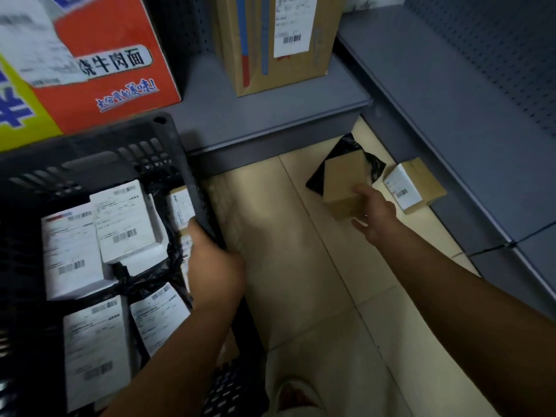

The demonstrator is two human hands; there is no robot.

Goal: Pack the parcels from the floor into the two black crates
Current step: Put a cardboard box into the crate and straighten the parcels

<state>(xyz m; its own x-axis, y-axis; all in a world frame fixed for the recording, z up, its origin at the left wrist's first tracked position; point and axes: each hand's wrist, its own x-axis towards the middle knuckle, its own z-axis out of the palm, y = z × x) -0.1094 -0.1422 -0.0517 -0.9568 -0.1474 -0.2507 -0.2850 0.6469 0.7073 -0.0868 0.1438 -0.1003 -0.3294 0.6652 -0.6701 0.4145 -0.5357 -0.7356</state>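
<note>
Fingers (361, 224) of your right hand (377, 210) curl round a brown box (344, 182). It sits on a black bag (371, 164) on the floor (285, 236). Hold both sides tight and lift it straight up, so the bag does not come too. Your left hand (215, 263) grips the crate (168, 130) by its rim to keep it steady. Lots of parcels (129, 224) with white labels fill the crate, so look for a gap near the rim. One more box (416, 186) waits by the shelf (421, 100).
</note>
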